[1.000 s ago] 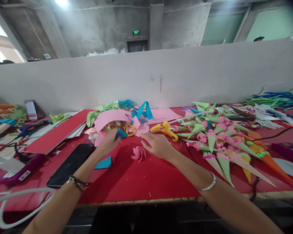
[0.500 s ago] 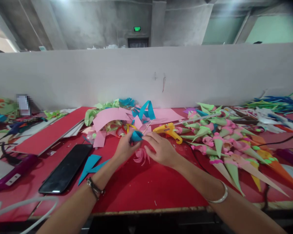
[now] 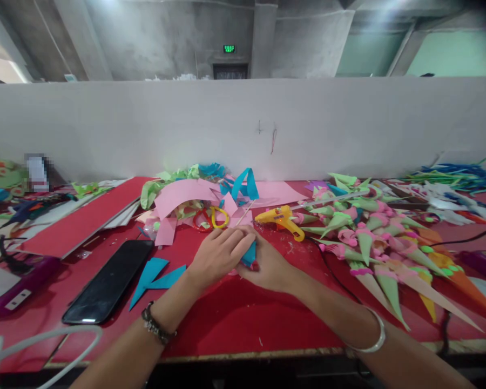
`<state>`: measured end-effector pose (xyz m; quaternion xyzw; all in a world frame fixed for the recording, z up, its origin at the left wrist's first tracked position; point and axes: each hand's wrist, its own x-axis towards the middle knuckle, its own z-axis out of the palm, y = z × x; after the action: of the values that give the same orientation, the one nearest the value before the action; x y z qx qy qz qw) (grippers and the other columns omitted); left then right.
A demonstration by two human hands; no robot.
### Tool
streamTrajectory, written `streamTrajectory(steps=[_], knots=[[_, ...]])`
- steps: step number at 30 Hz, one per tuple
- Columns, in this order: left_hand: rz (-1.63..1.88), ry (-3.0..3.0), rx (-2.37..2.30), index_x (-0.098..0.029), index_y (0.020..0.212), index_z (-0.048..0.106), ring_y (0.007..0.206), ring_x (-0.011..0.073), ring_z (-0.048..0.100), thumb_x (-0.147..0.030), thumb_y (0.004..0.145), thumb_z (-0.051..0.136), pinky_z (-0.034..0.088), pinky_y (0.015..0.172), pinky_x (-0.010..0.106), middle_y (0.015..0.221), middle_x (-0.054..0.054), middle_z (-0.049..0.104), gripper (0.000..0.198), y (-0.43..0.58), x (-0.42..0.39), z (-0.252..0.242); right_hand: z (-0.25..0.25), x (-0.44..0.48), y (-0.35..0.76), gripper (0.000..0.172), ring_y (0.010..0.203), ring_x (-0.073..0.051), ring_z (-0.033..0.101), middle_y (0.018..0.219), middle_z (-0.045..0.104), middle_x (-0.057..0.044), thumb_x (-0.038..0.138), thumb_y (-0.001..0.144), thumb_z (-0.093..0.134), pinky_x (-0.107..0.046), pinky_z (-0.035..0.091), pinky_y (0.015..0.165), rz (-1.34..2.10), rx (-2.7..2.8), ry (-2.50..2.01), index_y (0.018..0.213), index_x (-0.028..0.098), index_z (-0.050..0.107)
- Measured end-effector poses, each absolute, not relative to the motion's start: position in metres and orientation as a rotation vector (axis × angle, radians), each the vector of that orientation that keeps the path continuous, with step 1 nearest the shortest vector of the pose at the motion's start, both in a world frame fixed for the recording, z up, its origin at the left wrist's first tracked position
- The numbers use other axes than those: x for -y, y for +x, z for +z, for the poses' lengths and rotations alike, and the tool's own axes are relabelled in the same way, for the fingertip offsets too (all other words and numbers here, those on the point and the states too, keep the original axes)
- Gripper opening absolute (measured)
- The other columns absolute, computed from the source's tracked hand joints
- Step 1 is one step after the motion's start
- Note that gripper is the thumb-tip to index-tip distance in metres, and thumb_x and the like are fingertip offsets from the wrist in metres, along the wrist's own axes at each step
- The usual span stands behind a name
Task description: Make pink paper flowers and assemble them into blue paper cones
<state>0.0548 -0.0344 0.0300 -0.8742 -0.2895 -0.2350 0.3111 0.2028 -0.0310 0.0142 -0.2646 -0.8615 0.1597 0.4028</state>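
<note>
A small piece of rolled blue paper (image 3: 250, 254) with a dark red tip is between my two hands, above the red tabletop. My right hand (image 3: 269, 267) is closed around it from the right. Across it from the left lies my left hand (image 3: 216, 254), its fingers curled over the paper and the right fingers. Most of the roll is hidden by the hands. Just beyond them are a yellow glue gun (image 3: 281, 219), red-and-yellow-handled scissors (image 3: 210, 219) and a thin pale stick (image 3: 243, 214). Blue paper pieces (image 3: 156, 275) lie beside my left forearm.
On the right is a heap of paper cones (image 3: 372, 232). A black phone (image 3: 109, 283), a purple power strip (image 3: 28, 283) and a red board (image 3: 89, 216) are on the left. Pink paper (image 3: 186, 194) and scraps lie at the back, before a white partition (image 3: 166, 129).
My left hand has come over my right hand, and the blue paper is now lower and further right between them. The pink paper spiral below is now mostly covered.
</note>
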Motion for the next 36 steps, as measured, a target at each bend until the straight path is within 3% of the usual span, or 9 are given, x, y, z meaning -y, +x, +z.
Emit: streamTrajectory(steps=[4,7,11,15,18,23,26,31,36], knots=[[-0.8,-2.491,0.835,-0.015,0.111,0.039,0.093,0.0195,0.054,-0.013,0.077,0.043,0.043,0.075,0.03,0.1,0.011,0.058,0.034,0.055,0.033,0.025,0.02,0.028,0.21,0.032,0.109,-0.022,0.042,0.113,0.046,-0.012,0.024,0.074,0.051,-0.036,0.038,0.093,0.211,2.266,-0.653,0.105,0.016,0.046],[-0.912,-2.67,0.946,-0.016,0.109,0.037,0.091,0.0181,0.055,-0.012,0.072,0.046,0.044,0.074,0.028,0.099,0.009,0.057,0.038,0.055,0.032,0.019,0.022,0.025,0.214,0.02,0.101,-0.022,0.046,0.105,0.049,-0.011,0.024,0.077,0.048,-0.036,0.041,0.088,0.062,2.332,-0.64,0.093,0.015,0.053],[-0.826,-2.775,1.119,-0.016,0.103,0.039,0.079,0.018,0.057,-0.01,0.067,0.047,0.045,0.063,0.026,0.089,0.007,0.059,0.037,0.056,0.032,0.016,0.023,0.025,0.216,0.018,0.096,-0.021,0.048,0.105,0.048,-0.013,0.026,0.074,0.05,-0.034,0.043,0.083,-0.06,2.384,-0.584,0.086,0.013,0.056],[-0.739,-2.702,1.239,-0.019,0.1,0.043,0.082,0.0184,0.057,-0.014,0.069,0.048,0.044,0.067,0.026,0.092,0.006,0.058,0.032,0.051,0.029,0.019,0.026,0.024,0.222,0.016,0.095,-0.02,0.048,0.107,0.047,-0.013,0.026,0.074,0.049,-0.033,0.043,0.081,-0.229,2.332,-0.529,0.082,0.014,0.057],[-0.743,-2.576,1.44,-0.02,0.099,0.045,0.081,0.0183,0.057,-0.019,0.07,0.05,0.042,0.063,0.025,0.089,0.004,0.058,0.029,0.042,0.021,0.021,0.027,0.018,0.228,0.014,0.084,-0.017,0.05,0.097,0.052,-0.01,0.023,0.076,0.047,-0.03,0.043,0.074,-0.331,2.222,-0.585,0.078,0.017,0.058],[-0.878,-2.488,1.59,-0.019,0.094,0.047,0.075,0.0176,0.055,-0.022,0.071,0.049,0.039,0.057,0.024,0.082,0.003,0.057,0.023,0.031,0.011,0.019,0.025,0.009,0.234,0.027,0.062,-0.013,0.052,0.063,0.057,-0.002,0.022,0.081,0.039,-0.023,0.037,0.056,-0.409,2.245,-0.831,0.062,0.018,0.058],[-1.144,-2.467,1.564,-0.018,0.089,0.044,0.069,0.0145,0.052,-0.023,0.071,0.05,0.038,0.058,0.023,0.075,0.001,0.053,0.02,0.031,0.009,0.015,0.03,0.005,0.24,0.037,0.055,-0.013,0.053,0.056,0.058,-0.003,0.031,0.082,0.037,-0.024,0.033,0.051,-0.376,2.324,-1.181,0.054,0.018,0.057],[-1.554,-2.424,1.498,-0.019,0.086,0.034,0.054,0.0089,0.043,-0.022,0.072,0.047,0.037,0.052,0.021,0.069,-0.003,0.043,0.019,0.03,0.005,0.007,0.045,0.001,0.268,0.031,0.064,-0.024,0.059,0.067,0.064,-0.013,0.044,0.069,0.054,-0.03,0.038,0.055,-0.365,2.286,-1.91,0.065,0.015,0.063],[-1.485,-2.517,1.484,-0.019,0.08,0.034,0.051,0.0079,0.04,-0.025,0.073,0.049,0.033,0.048,0.02,0.064,-0.005,0.04,0.018,0.029,0.003,0.004,0.041,-0.009,0.281,0.032,0.078,-0.027,0.061,0.082,0.065,-0.015,0.041,0.071,0.055,-0.034,0.042,0.062,-0.296,2.214,-2.132,0.086,0.013,0.06]])
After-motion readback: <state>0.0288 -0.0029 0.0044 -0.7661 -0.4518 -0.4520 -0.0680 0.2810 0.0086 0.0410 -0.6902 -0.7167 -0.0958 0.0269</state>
